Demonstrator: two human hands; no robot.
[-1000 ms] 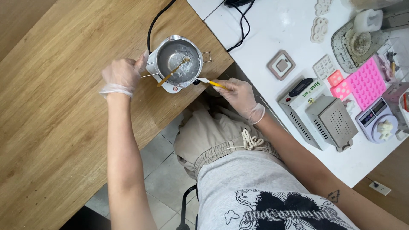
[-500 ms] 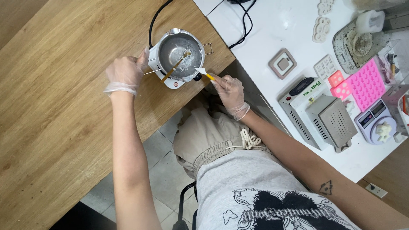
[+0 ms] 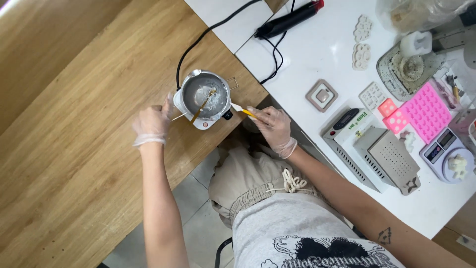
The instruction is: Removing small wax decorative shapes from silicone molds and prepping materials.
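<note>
— Moved? Barely: both gloved hands stay at the melting pot [image 3: 205, 99] on the wooden table [image 3: 74, 124].
— Grips? Left hand [image 3: 152, 124] steadies its side, closure unclear; right hand [image 3: 270, 126] pinches a yellow-handled tool [image 3: 243, 110] beside it.

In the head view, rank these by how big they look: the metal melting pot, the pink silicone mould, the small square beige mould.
Largest to smallest:
1. metal melting pot
2. pink silicone mould, close to the pot, so this order is unsure
3. small square beige mould, clearly smallest
</note>
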